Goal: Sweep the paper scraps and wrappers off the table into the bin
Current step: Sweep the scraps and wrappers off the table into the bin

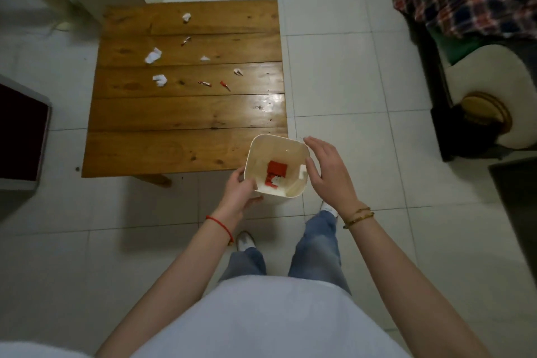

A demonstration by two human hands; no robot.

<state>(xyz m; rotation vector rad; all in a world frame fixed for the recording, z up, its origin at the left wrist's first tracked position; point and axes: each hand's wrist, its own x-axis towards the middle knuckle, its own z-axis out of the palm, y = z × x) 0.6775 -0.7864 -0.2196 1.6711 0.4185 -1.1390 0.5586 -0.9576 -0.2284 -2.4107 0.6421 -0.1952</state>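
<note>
**Bin brought to the table's corner**

A person's left hand [239, 192] grasped the white bin [277, 167] by its near-left rim; the right hand [328, 173] hovered released beside it. Scraps and wrappers [158, 80] lay mid-tabletop [186, 122], upper left of frame. Best practice: rim snug under the edge before sweeping.
</note>
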